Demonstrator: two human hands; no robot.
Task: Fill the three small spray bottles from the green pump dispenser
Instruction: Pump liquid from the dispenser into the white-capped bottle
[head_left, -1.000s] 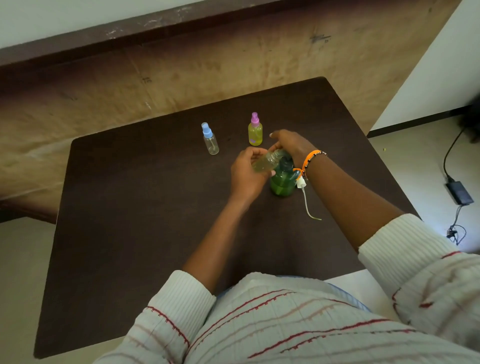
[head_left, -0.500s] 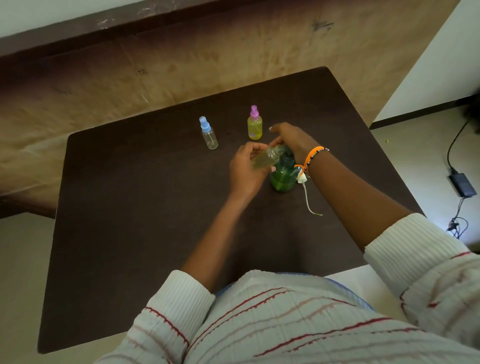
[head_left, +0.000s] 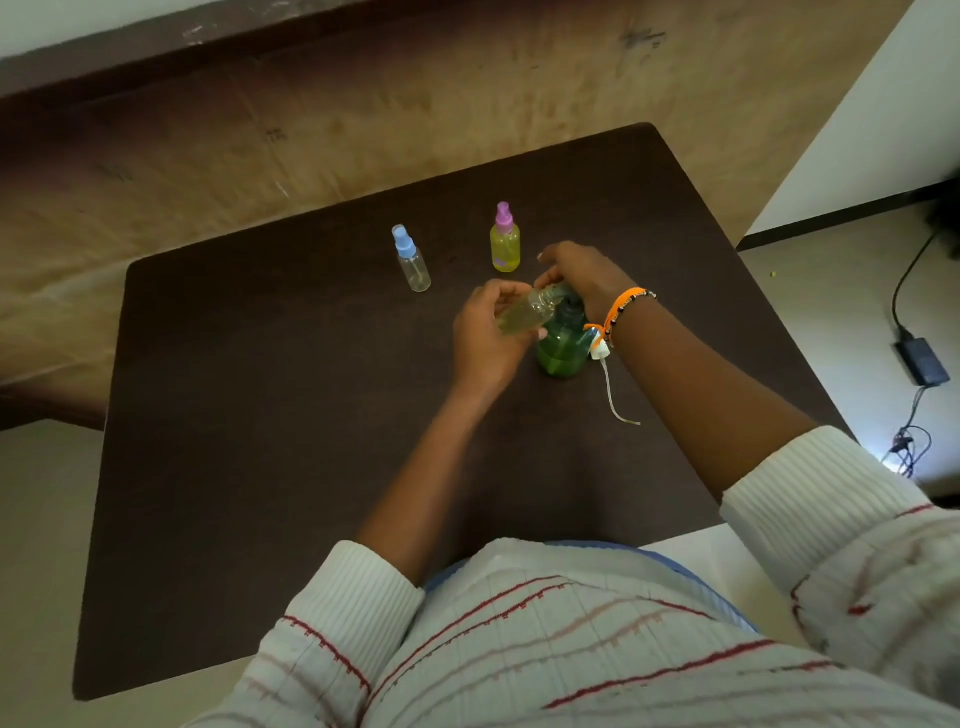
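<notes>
Room: pale floor, tan wall, black cable on the right | Surface: dark brown matte table (head_left: 260, 441) | green pump dispenser (head_left: 563, 348) translucent, rounded, mid-table | right hand (head_left: 582, 270) curled over its top | left hand (head_left: 485, 338) grasps tilted clear spray bottle (head_left: 524, 312) at the spout | blue-capped bottle (head_left: 411, 259), pink-capped yellow bottle (head_left: 505, 239) upright behind | detached spray head (head_left: 602, 353) with thin tube beside dispenser

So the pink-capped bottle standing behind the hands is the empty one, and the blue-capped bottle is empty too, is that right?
Not quite: the head view shows the pink-capped bottle filled with yellow liquid. The blue-capped bottle does look empty.
</notes>
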